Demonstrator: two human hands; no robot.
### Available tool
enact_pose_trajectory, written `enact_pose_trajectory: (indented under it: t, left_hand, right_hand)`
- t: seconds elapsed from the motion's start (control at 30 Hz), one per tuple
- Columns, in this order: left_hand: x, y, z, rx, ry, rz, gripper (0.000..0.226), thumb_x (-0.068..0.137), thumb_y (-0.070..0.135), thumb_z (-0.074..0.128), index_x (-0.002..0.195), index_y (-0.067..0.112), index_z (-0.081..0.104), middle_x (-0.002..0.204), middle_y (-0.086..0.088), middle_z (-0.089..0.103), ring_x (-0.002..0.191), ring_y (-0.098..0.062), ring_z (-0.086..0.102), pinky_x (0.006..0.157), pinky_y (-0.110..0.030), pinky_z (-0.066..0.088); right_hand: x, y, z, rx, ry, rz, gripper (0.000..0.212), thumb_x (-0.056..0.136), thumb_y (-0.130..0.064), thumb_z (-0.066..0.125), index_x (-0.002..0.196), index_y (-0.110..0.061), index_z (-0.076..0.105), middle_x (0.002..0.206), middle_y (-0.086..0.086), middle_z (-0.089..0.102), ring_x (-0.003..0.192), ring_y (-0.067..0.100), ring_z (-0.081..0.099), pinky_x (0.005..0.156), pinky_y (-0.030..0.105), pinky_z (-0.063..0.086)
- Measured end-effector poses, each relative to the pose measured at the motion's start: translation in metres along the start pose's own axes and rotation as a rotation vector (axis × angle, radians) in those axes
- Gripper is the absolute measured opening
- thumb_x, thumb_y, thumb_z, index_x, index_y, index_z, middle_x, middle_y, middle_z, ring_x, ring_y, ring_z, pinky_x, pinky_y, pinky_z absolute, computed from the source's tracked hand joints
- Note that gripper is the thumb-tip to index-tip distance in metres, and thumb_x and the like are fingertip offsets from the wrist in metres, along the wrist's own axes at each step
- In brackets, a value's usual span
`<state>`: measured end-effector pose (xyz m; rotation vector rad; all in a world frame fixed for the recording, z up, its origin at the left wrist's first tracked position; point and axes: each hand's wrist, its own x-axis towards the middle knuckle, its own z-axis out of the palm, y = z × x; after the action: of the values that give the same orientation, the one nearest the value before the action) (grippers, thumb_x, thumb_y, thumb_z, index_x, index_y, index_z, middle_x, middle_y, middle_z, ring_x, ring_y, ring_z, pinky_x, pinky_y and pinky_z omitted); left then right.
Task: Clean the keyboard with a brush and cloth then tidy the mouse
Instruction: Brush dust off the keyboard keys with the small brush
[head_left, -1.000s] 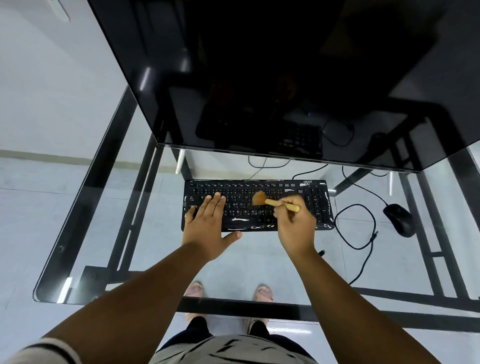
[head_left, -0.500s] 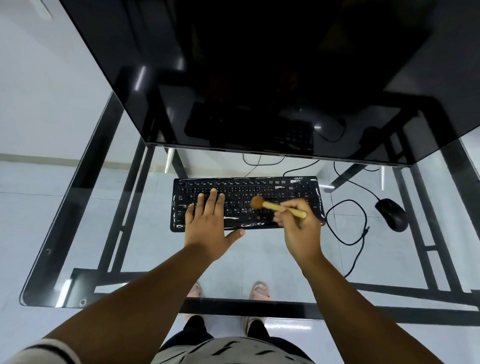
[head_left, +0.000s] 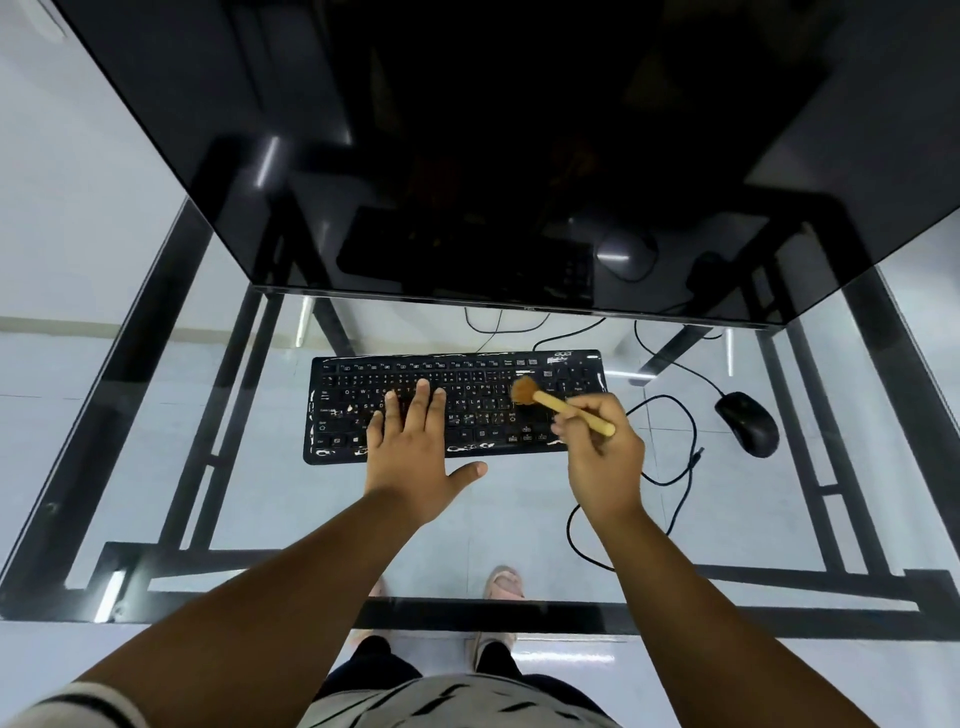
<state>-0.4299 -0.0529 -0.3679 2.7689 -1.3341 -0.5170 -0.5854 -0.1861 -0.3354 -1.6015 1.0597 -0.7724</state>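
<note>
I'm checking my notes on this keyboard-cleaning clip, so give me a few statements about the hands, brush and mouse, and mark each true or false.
1. The right hand holds the brush. True.
2. The brush bristles are over the left end of the keyboard. False: they are over its right part, near the number pad.
3. The left hand lies flat on the keys with straight fingers. True.
4. The mouse sits on the keyboard. False: it lies apart on the glass desk, to the keyboard's right.
5. A cloth is in the left hand. False: that hand holds nothing, and no cloth is in view.
</note>
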Motion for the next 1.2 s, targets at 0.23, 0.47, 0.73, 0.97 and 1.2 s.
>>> enact_pose_trajectory:
  t: [0.23,0.47,0.73,0.97,1.2]
  left_hand:
    - [0.0,0.008,0.004,0.007,0.001,0.038,0.106,0.079,0.084,0.026,0.154,0.016,-0.008,0.162,0.0,-0.012,0.149,-0.018,-0.011,0.12,-0.047,0.002]
    - [-0.001,0.016,0.006,-0.005,-0.006,0.047,0.105,0.08,0.083,0.026,0.154,0.016,-0.009,0.162,0.001,-0.014,0.149,-0.016,-0.013,0.12,-0.045,0.0]
    - [0.006,0.025,0.006,-0.039,0.002,0.07,0.105,0.081,0.081,0.029,0.154,0.016,-0.01,0.162,0.001,-0.016,0.148,-0.015,-0.014,0.121,-0.041,0.0]
    - [0.009,0.03,0.008,-0.056,-0.003,0.084,0.103,0.083,0.079,0.031,0.154,0.016,-0.01,0.161,0.001,-0.017,0.148,-0.015,-0.015,0.12,-0.037,-0.003]
    - [0.009,0.035,0.009,-0.058,-0.005,0.065,0.103,0.083,0.079,0.031,0.154,0.016,-0.009,0.161,0.0,-0.016,0.148,-0.017,-0.015,0.12,-0.038,-0.002]
  right_hand:
    - [-0.006,0.011,-0.008,-0.106,-0.068,-0.015,0.014,0.079,-0.013,0.056,0.077,-0.025,0.063,0.061,0.01,0.062,0.055,0.037,0.057,0.048,0.045,0.046]
    - [-0.001,0.017,-0.031,-0.131,0.146,0.053,0.014,0.081,-0.009,0.055,0.077,-0.022,0.06,0.059,-0.002,0.062,0.055,0.029,0.055,0.051,0.036,0.045]
    - [0.02,0.013,-0.021,-0.16,-0.019,-0.019,0.016,0.091,-0.014,0.06,0.087,-0.029,0.063,0.068,0.007,0.065,0.055,0.022,0.053,0.054,0.033,0.045]
    - [0.022,0.018,-0.034,-0.115,0.01,0.033,0.013,0.092,-0.014,0.059,0.091,-0.027,0.062,0.074,0.008,0.067,0.069,0.032,0.06,0.06,0.038,0.05]
    - [0.016,0.024,-0.051,-0.03,0.006,0.079,0.021,0.089,-0.005,0.057,0.085,-0.024,0.063,0.072,0.005,0.07,0.071,0.031,0.068,0.067,0.039,0.055]
